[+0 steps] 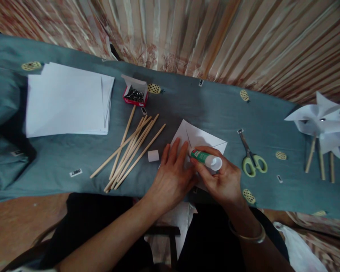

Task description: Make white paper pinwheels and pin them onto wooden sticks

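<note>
A white paper square [200, 134] with cut slits lies on the cloth in front of me. My left hand [174, 166] rests flat on its left part, fingers stretched out. My right hand [222, 175] is wrapped round a green and white glue stick [205, 158], tilted with its tip down at the middle of the paper. The exact contact of the tip is hard to see. Left of the paper sits a small white cap [153, 155]. Green-handled scissors [251, 156] lie to the right, blades partly apart.
Several wooden sticks [133, 151] lie crossed on the left, below an open red box [135, 94] of small metal pins. Farther left is a stack of white paper [65, 100]. Paper pinwheels [321, 121] on sticks lie at the far right. A pleated curtain [175, 34] hangs behind the table.
</note>
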{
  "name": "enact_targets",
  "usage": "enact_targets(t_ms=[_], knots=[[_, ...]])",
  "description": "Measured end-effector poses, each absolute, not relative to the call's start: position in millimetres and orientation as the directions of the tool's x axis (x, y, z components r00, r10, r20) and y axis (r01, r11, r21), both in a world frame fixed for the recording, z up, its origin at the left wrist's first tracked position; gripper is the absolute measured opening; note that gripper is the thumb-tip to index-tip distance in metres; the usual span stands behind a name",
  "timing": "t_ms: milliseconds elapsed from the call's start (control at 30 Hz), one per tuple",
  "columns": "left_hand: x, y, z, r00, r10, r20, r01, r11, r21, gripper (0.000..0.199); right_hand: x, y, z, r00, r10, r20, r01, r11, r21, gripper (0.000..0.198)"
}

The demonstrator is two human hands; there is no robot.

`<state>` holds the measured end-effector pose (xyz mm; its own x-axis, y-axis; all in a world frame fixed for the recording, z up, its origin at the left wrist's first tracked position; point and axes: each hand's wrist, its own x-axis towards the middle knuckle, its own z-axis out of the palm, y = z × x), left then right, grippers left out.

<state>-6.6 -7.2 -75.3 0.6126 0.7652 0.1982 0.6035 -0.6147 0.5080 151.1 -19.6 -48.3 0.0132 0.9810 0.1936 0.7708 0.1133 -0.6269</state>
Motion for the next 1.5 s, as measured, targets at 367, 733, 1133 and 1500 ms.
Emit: enact_targets(t_ms=[367,733,1133,1500], knots=[[-6.2,-7.4,-77.2,0.612,0.762,0.211,0.603,-0.622,0.499,0.028,152.3,-21.8,-46.4,-0.023,0.973,0.228,0.781,0.160,-0.604,0.025],[-5.2,-7.1,-76.3,0.610,0.769,0.191,0.616,-0.612,0.495,0.027,156.1,-24.9,-47.2,-0.040,0.971,0.234,0.790,0.175,-0.588,0.025],[-5.6,-7.4,-78.0,0.604,0.765,0.225,0.605,-0.624,0.494,0.031,160.1,-27.8,-47.4,-0.035,0.969,0.246,0.802,0.174,-0.571,0.025],[-6.3,-7.2,-78.5,0.608,0.762,0.223,0.603,-0.626,0.496,0.033,163.8,-29.2,-48.7,-0.015,0.967,0.256,0.821,0.158,-0.548,0.027]])
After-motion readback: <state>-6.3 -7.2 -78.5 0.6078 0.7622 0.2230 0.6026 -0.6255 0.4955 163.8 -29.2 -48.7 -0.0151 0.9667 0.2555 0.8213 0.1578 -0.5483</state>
